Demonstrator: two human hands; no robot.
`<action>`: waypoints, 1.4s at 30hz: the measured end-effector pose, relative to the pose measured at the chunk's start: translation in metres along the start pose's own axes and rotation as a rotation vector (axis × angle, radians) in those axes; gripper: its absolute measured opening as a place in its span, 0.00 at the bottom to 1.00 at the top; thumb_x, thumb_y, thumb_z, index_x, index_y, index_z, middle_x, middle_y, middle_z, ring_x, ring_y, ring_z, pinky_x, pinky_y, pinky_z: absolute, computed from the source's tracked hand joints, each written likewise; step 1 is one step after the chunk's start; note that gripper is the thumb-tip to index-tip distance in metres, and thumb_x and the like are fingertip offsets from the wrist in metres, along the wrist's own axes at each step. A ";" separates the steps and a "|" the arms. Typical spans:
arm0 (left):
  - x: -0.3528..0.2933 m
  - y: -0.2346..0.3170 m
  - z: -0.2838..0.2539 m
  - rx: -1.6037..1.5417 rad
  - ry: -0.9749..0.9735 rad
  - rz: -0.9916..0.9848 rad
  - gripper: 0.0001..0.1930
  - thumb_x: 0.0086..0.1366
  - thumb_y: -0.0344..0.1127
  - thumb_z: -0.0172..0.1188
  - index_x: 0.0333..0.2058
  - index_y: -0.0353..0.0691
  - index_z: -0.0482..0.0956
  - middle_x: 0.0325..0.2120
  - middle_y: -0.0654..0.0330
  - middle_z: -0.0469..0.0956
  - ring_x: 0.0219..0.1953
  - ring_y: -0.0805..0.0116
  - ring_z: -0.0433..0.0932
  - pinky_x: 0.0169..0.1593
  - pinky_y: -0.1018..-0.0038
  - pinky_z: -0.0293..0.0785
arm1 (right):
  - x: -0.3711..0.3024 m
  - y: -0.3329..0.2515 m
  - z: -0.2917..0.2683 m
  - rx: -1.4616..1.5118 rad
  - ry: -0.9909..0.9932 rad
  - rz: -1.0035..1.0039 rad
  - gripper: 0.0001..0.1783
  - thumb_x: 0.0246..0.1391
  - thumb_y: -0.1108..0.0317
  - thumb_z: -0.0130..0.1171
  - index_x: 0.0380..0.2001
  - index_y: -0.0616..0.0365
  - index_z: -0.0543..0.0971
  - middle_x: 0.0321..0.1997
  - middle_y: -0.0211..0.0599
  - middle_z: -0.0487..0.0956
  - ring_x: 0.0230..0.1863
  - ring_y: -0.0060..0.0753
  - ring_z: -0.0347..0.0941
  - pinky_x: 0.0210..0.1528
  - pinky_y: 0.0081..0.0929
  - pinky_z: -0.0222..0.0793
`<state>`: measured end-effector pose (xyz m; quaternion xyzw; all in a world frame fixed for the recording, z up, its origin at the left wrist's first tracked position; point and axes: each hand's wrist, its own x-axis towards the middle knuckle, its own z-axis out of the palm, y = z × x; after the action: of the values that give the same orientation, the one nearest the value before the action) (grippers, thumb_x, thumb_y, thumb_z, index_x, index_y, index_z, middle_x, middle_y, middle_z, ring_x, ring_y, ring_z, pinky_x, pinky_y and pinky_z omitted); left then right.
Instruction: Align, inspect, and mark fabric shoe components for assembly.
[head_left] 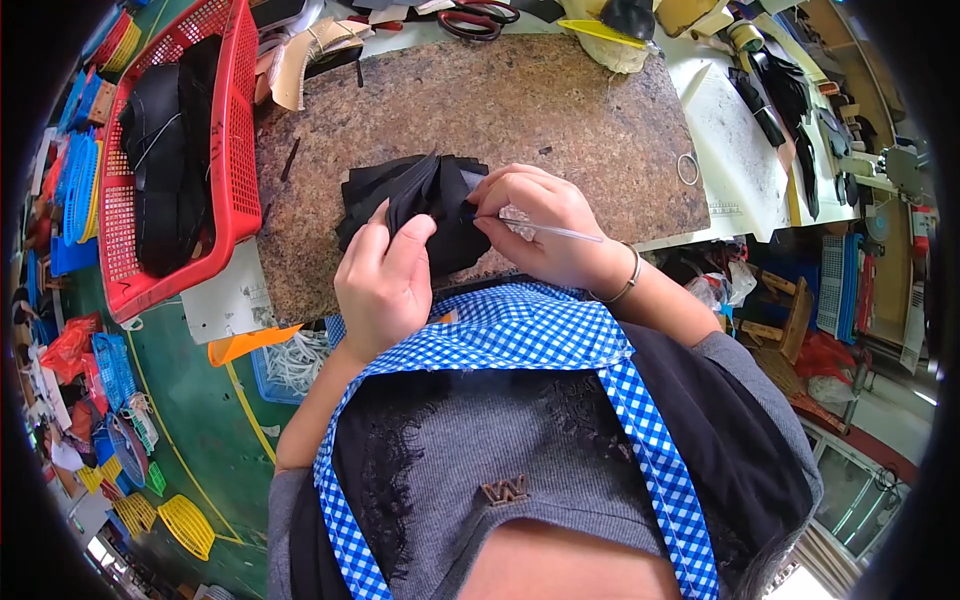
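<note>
A stack of thin black pieces (455,240), fabric or leather, lies fanned out near the front of a mottled brown board (460,100). My left hand (385,275) grips part of the stack between thumb and fingers, and some pieces stand up on edge there. Pinched in my right hand (545,225) is a slim pen with a clear barrel (565,232), its tip end down at the stack's right side. My right fingers rest against the black pieces, so the exact tip contact is hidden.
At the left stands a red plastic basket (240,150) with bundled black pieces. Red-handled scissors (480,18) lie beyond the board. A metal ring (688,169) sits at the board's right. White sheets (735,150) and black strips (790,90) cover the right-hand table.
</note>
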<state>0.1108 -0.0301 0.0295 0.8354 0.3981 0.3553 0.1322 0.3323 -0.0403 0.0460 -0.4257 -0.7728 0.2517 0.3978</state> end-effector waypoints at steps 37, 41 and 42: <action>0.012 0.013 -0.005 -0.002 -0.056 -0.102 0.19 0.50 0.36 0.73 0.38 0.40 0.76 0.33 0.55 0.74 0.35 0.51 0.77 0.38 0.61 0.75 | -0.008 0.002 -0.007 0.302 0.070 0.293 0.03 0.56 0.77 0.58 0.31 0.65 0.74 0.37 0.42 0.83 0.36 0.23 0.78 0.39 0.23 0.76; 0.012 0.012 -0.004 0.058 -0.037 -0.037 0.18 0.50 0.36 0.72 0.38 0.40 0.76 0.33 0.54 0.74 0.35 0.51 0.77 0.38 0.61 0.75 | -0.005 -0.003 -0.005 0.369 0.088 0.570 0.05 0.58 0.74 0.58 0.31 0.64 0.74 0.32 0.37 0.81 0.36 0.25 0.80 0.38 0.22 0.76; 0.011 0.011 -0.003 0.059 -0.037 -0.036 0.18 0.50 0.36 0.72 0.38 0.40 0.76 0.33 0.54 0.74 0.35 0.51 0.77 0.38 0.61 0.75 | -0.003 -0.004 -0.004 0.480 0.144 0.673 0.06 0.58 0.72 0.59 0.31 0.63 0.74 0.30 0.35 0.80 0.35 0.27 0.81 0.36 0.22 0.76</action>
<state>0.1200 -0.0289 0.0422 0.8382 0.4205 0.3254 0.1214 0.3349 -0.0448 0.0493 -0.5661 -0.4803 0.5103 0.4342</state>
